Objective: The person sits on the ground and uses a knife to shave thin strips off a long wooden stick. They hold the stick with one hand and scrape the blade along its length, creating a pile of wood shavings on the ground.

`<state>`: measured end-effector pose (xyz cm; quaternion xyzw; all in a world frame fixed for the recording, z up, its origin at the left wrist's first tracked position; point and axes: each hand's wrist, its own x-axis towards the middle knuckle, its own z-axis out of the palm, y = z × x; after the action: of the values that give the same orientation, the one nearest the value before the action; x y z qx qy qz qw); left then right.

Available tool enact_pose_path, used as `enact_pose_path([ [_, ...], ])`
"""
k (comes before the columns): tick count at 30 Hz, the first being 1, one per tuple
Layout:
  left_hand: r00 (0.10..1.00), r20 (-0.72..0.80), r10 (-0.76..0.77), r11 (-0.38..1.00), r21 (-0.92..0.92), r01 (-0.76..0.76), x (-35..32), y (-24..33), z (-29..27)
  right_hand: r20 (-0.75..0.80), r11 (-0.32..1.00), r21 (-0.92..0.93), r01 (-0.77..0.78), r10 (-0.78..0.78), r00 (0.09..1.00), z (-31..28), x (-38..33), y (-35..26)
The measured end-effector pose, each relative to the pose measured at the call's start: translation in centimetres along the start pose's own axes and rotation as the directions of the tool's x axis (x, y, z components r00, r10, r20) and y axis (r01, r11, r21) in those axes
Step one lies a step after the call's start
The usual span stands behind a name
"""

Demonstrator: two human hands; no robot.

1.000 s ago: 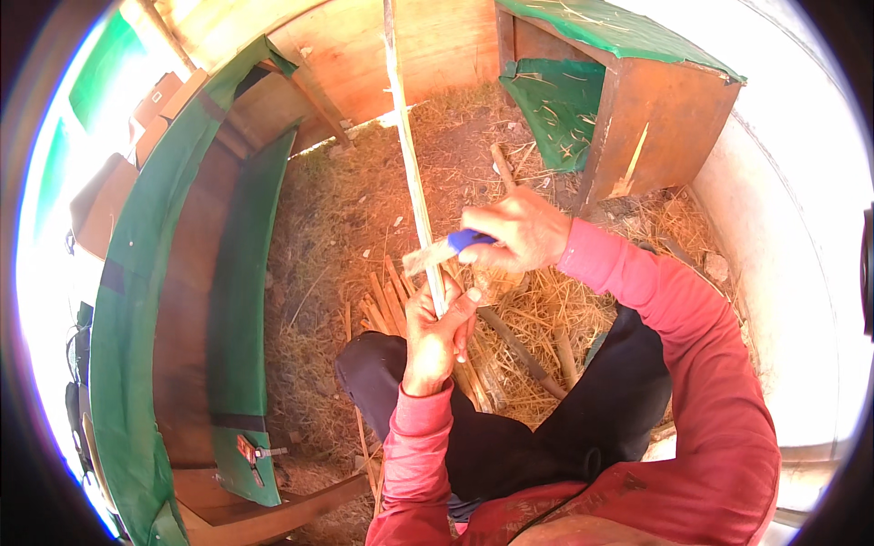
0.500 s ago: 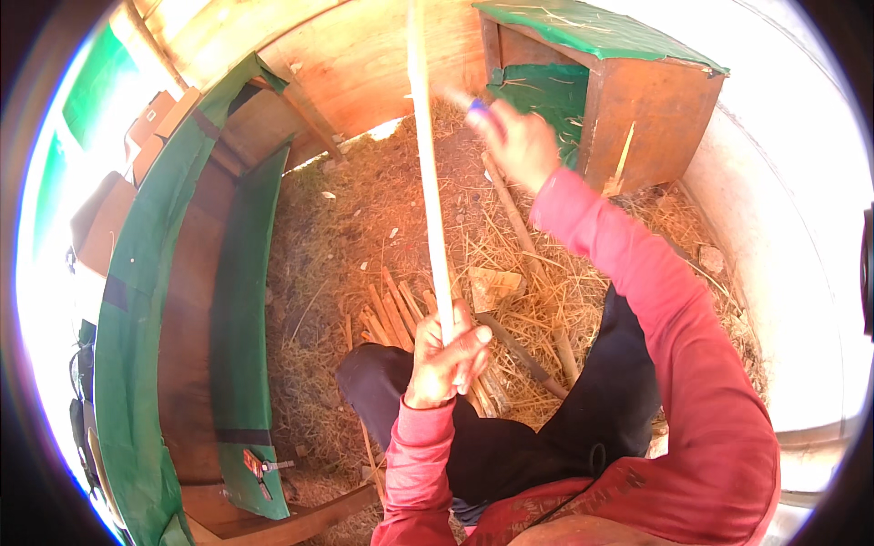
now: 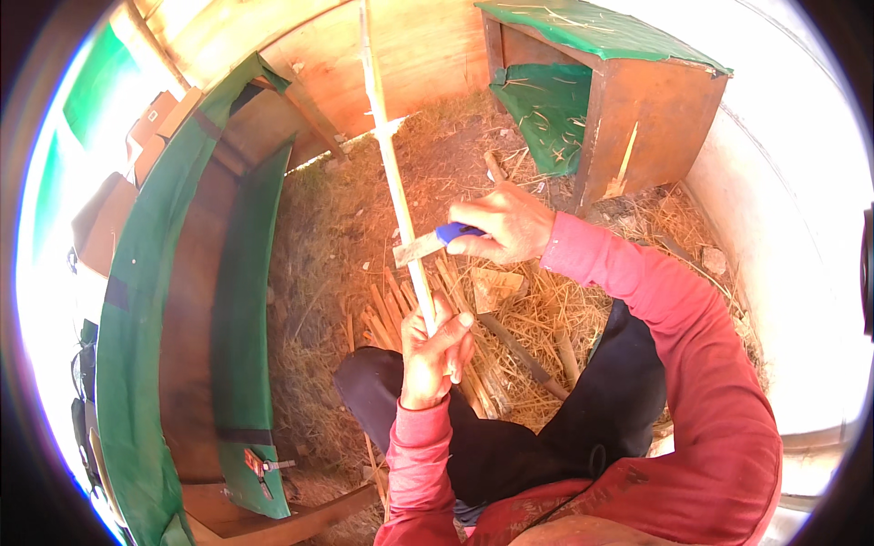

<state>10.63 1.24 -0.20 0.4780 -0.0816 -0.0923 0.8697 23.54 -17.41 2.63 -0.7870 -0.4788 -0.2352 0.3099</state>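
Observation:
A long pale wooden stick rises from my left hand, which is wrapped round its lower end. The stick leans a little to the left, its far end reaching toward the board wall. My right hand grips the blue handle of a knife. The wide flat blade lies across the stick a short way above my left hand. Small slivers stand out from the stick's edge farther up. Below my hands, several split wooden strips lie on the ground between my legs.
To the left runs a long green-covered bench with a lower green shelf holding a small red-and-grey tool. A wooden box with a green top stands at the far right. Straw and shavings cover the ground near a wood block.
My right hand with the knife has come down and nearer, from beside the stick's upper part to just above my left hand. The stick has tipped to the left.

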Motion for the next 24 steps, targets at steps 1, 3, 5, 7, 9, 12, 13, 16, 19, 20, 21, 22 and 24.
enact_pose_path([
  [1,1.000,0.027,-0.015,1.000,-0.009,0.015,-0.1,0.0,0.2,0.012,1.000,0.004,0.005,-0.005,1.000,0.1,-0.1,0.1],
  [3,0.996,0.083,-0.042,0.999,-0.017,0.044,-0.2,0.0,0.8,-0.055,0.997,-0.045,0.066,-0.068,0.996,0.5,-0.3,1.1],
  [5,0.987,0.133,-0.088,0.995,-0.042,0.094,-0.4,0.0,0.6,-0.162,0.994,-0.103,0.041,-0.057,0.985,0.2,0.4,2.1],
  [7,0.978,0.177,-0.113,0.986,-0.100,0.132,-0.4,-0.1,0.8,-0.299,0.981,-0.171,-0.091,0.037,0.953,-1.1,1.5,3.3],
  [9,0.979,0.170,-0.116,0.991,-0.042,0.124,-0.5,-0.6,0.8,-0.435,0.854,0.120,-0.506,0.504,0.747,-0.9,2.1,5.7],
  [12,0.985,0.165,-0.058,0.996,0.073,0.046,-0.5,-0.9,0.6,-0.571,0.716,0.256,-0.650,0.654,0.496,-3.1,1.6,9.8],
  [13,0.984,0.173,-0.038,0.997,0.079,0.024,-0.7,-0.8,0.4,-0.569,0.744,0.301,-0.597,0.642,0.514,-3.5,1.4,9.7],
  [16,0.981,0.194,-0.014,0.999,0.042,0.006,-0.4,-0.6,0.5,-0.541,0.863,0.295,-0.409,0.504,0.673,-4.6,1.1,7.6],
  [19,0.977,0.208,-0.036,0.997,-0.054,0.048,-0.5,-0.7,0.5,-0.400,0.975,0.163,-0.152,0.206,0.893,-3.3,0.8,3.4],
  [20,0.976,0.212,-0.038,0.996,-0.071,0.054,-0.4,-0.7,0.7,-0.347,0.986,0.150,-0.080,0.128,0.929,-2.9,0.7,3.1],
  [21,0.976,0.216,-0.040,0.994,-0.087,0.060,-0.3,-0.7,0.9,-0.291,0.990,0.141,-0.007,0.048,0.956,-2.5,0.5,2.8],
  [22,0.975,0.219,-0.042,0.992,-0.104,0.066,-0.3,-0.8,1.1,-0.287,0.998,0.055,0.006,0.010,0.958,-2.1,0.4,2.5],
  [24,0.969,0.229,-0.087,0.993,-0.054,0.102,-0.4,-0.7,1.0,-0.270,0.992,-0.115,0.046,-0.075,0.960,-1.8,0.7,2.1],
])
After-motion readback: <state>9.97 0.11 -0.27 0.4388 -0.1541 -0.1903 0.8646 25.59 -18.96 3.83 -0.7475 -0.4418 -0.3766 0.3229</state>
